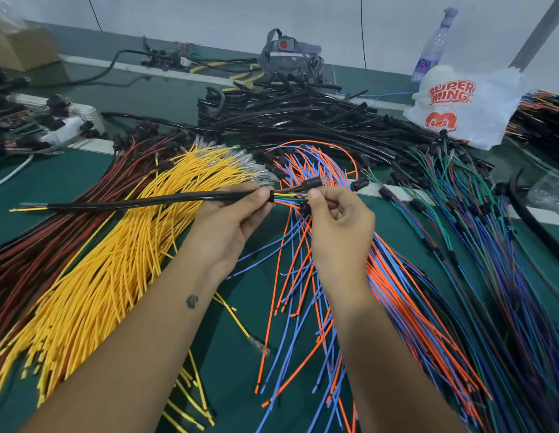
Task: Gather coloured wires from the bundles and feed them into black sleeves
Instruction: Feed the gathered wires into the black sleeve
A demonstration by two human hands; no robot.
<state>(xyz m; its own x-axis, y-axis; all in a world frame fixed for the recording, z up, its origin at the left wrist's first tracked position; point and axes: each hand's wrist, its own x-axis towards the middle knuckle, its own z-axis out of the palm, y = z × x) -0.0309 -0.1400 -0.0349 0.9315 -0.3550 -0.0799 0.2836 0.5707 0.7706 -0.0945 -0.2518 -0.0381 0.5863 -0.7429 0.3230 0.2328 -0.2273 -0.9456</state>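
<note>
Green-topped table (140,92), pale wall (209,17) behind, perhaps metal post (536,32) at right

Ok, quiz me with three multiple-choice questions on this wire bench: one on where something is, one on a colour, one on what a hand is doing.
1. Where does the pile of black sleeves lie?
A. beyond the coloured bundles
B. under the forearms
C. on the floor

2. What colour is the bundle under the left forearm?
A. white
B. yellow
C. pink

3. What is the left hand doing?
A. resting flat
B. gripping a black sleeve
C. holding a bottle

Answers: 1 A, the pile sits at the table's far side. 2 B, the yellow wires fan there. 3 B, its fingers pinch the sleeve's mouth.
</note>
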